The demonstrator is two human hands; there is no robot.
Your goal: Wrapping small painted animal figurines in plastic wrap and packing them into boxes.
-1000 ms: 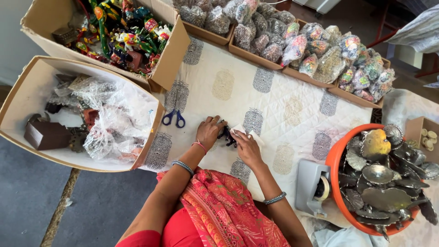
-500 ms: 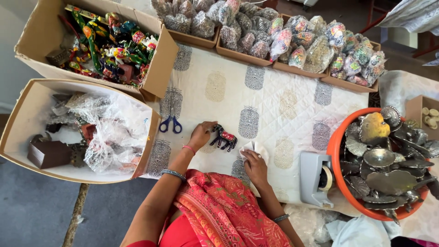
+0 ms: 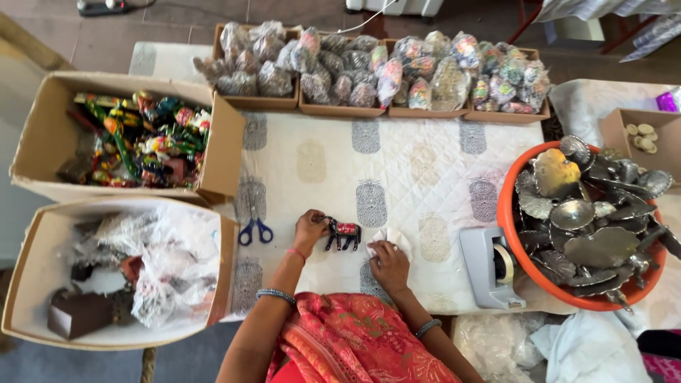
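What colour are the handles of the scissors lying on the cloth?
Blue. The scissors with blue handles lie left of the left hand, clearest in the head view.

Your bench point(image 3: 425, 213) cloth is white, quilted, with grey block-print motifs in rows. The toy animal point(image 3: 343, 233) by your left grip point(image 3: 310, 230) is black with a red saddle patch. Scissors point(image 3: 255, 228) left of it: blue handles. Far-left box point(image 3: 50, 135) is brown cardboard, its contents mixed green, red and yellow. Near-left box point(image 3: 28, 284): clear and white wrapping, one dark brown block. Right tub point(image 3: 512, 245) is orange, filled with dull grey metal pieces, one yellow. Tape dispenser point(image 3: 488, 266) is grey. Your garment point(image 3: 355, 340) is red-orange, patterned.
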